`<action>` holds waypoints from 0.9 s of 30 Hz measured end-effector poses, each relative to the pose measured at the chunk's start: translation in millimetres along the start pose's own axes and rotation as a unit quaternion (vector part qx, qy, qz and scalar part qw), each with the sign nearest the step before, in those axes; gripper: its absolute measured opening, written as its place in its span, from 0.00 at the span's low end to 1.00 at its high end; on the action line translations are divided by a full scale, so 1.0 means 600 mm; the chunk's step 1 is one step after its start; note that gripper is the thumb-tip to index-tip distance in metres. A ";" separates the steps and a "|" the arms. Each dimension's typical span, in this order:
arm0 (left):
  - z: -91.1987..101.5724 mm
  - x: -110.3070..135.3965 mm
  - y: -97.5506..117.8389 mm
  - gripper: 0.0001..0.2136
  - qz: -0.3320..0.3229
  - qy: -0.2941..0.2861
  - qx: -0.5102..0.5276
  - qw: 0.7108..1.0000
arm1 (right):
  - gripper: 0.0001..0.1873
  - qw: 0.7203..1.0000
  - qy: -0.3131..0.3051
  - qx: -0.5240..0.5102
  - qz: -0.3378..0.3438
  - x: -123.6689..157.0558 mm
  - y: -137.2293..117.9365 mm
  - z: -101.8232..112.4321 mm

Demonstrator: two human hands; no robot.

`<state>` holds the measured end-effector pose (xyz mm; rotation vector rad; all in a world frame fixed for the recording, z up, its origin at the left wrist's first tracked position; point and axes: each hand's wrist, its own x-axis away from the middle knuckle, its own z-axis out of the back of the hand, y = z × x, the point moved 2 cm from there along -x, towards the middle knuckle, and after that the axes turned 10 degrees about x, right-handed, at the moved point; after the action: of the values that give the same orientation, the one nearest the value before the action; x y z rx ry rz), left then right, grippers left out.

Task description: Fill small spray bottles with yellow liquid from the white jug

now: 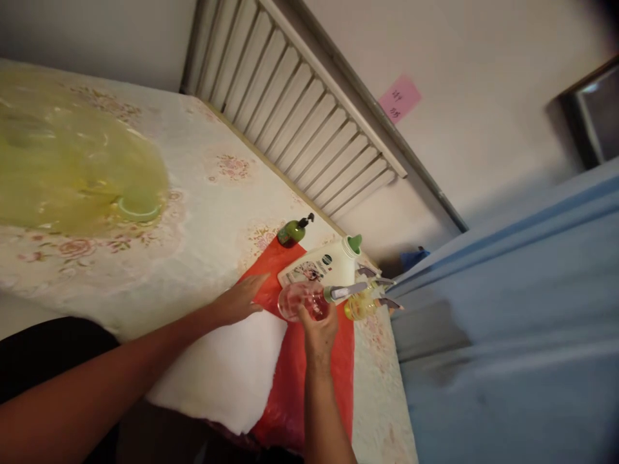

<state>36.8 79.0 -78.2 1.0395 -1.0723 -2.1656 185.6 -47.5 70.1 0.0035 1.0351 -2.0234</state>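
Note:
My right hand (pixel 320 328) is wrapped round a clear spray bottle (pixel 296 301) with a green collar and a pale head, tilted to the right. Red shows through its see-through body. Stretched out flat, my left hand (pixel 242 299) holds nothing and hovers by the red sheet (pixel 267 278), left of the bottle. Just behind the bottle is a white jug (pixel 316 264) with a green cap. A folded white cloth (pixel 232 367) lies below my left hand, partly over the red sheet.
A green pump bottle (pixel 291 233) stands at the sheet's far end. Yellow bottles (pixel 356 307) with grey heads are on the right. A yellow plastic bag (pixel 72 161) rests on the flowered tablecloth (pixel 207 212). A radiator (pixel 290 103) and a blue curtain (pixel 503 309) border the table.

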 end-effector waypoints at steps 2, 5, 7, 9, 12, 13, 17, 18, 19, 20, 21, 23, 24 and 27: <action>0.004 0.001 0.003 0.32 -0.006 0.008 -0.046 0.999 | 0.35 1.000 -0.013 -0.019 -0.005 0.004 0.015 0.028; 0.005 0.000 0.011 0.27 -0.026 0.001 -0.097 0.995 | 0.34 0.999 -0.020 -0.034 -0.028 0.014 0.051 0.066; 0.005 -0.001 0.016 0.24 -0.036 -0.021 -0.133 0.990 | 0.32 0.998 -0.008 -0.027 -0.048 0.021 0.083 0.091; 0.004 -0.002 0.020 0.23 -0.033 -0.043 -0.172 0.984 | 0.31 0.998 0.010 -0.022 -0.062 0.028 0.118 0.113; 0.004 -0.004 0.027 0.21 -0.033 -0.069 -0.222 0.972 | 0.30 0.996 0.033 -0.015 -0.080 0.033 0.174 0.142; 0.004 -0.005 0.031 0.21 -0.036 -0.075 -0.236 0.968 | 0.30 0.995 0.036 -0.008 -0.088 0.033 0.191 0.149; -0.001 -0.008 0.052 0.18 -0.025 -0.089 -0.292 0.952 | 0.32 0.991 0.049 0.013 -0.123 0.020 0.247 0.171; -0.005 -0.008 0.057 0.18 -0.011 -0.087 -0.307 0.948 | 0.32 0.991 0.050 0.014 -0.126 0.013 0.257 0.173; -0.010 -0.006 0.063 0.19 0.005 -0.081 -0.321 0.944 | 0.33 0.991 0.051 0.014 -0.125 0.006 0.266 0.174; -0.014 -0.004 0.067 0.20 0.021 -0.070 -0.332 0.940 | 0.33 0.991 0.052 0.015 -0.122 -0.003 0.273 0.174; -0.019 0.000 0.072 0.21 0.035 -0.055 -0.340 0.938 | 0.33 0.991 0.055 0.016 -0.117 -0.013 0.279 0.172; -0.026 0.006 0.078 0.21 0.052 -0.029 -0.352 0.934 | 0.32 0.992 0.063 0.024 -0.109 -0.036 0.288 0.165; -0.029 0.008 0.081 0.21 0.058 -0.022 -0.356 0.932 | 0.31 0.992 0.066 0.030 -0.106 -0.048 0.291 0.159; -0.030 0.010 0.084 0.18 0.080 -0.022 -0.361 0.929 | 0.28 0.992 0.081 0.055 -0.082 -0.088 0.294 0.137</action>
<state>52.6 38.5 -46.2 0.5364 -0.2866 -2.1739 368.4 -120.1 25.1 0.1471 1.0508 -2.2576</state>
